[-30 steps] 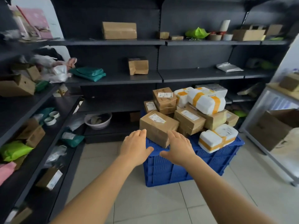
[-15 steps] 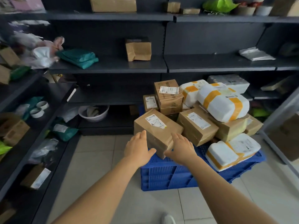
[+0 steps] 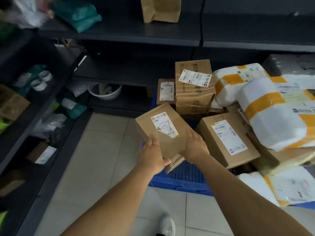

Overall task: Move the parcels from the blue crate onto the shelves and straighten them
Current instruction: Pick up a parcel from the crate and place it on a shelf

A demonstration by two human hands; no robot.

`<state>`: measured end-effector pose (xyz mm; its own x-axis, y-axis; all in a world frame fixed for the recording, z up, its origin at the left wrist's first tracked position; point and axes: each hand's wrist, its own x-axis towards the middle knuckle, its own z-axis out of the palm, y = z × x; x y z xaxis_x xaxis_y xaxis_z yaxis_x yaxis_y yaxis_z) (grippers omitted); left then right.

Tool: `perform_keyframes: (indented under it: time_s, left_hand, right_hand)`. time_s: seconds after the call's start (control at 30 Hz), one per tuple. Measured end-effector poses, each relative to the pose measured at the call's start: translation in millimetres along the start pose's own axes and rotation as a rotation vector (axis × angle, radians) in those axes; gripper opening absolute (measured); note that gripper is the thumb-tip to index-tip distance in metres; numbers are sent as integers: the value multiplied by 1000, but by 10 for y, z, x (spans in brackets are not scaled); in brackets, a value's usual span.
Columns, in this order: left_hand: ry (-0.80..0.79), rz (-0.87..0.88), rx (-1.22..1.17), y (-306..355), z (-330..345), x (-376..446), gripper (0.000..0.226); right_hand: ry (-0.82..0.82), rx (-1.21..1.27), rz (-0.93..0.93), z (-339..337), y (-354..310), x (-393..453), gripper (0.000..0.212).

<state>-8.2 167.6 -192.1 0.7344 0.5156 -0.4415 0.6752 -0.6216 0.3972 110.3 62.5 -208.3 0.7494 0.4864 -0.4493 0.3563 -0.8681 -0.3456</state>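
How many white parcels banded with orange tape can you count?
3, perhaps more hidden: one white orange-taped parcel at the back, one on the brown boxes, one at the blue plastic crate's front right.

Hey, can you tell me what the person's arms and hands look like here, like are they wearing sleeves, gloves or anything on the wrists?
Both forearms are bare up to the bottom edge of the picture, with no sleeves in view. The left hand and right hand wear no gloves, and no watch, band or ring shows on either. A white shoe shows on the floor between the arms.
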Motion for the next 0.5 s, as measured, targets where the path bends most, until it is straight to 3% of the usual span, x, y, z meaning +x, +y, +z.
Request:
perform_keyframes:
  time_s: [0.23, 0.5]
  left_hand:
    - [-35, -102, -31, 58, 281, 288, 118]
    - [81, -225, -237, -220, 324, 305, 119]
  right_hand:
    - [-134, -99, -26, 42, 150, 439, 101]
    - [-198, -133, -21, 221, 94, 408, 119]
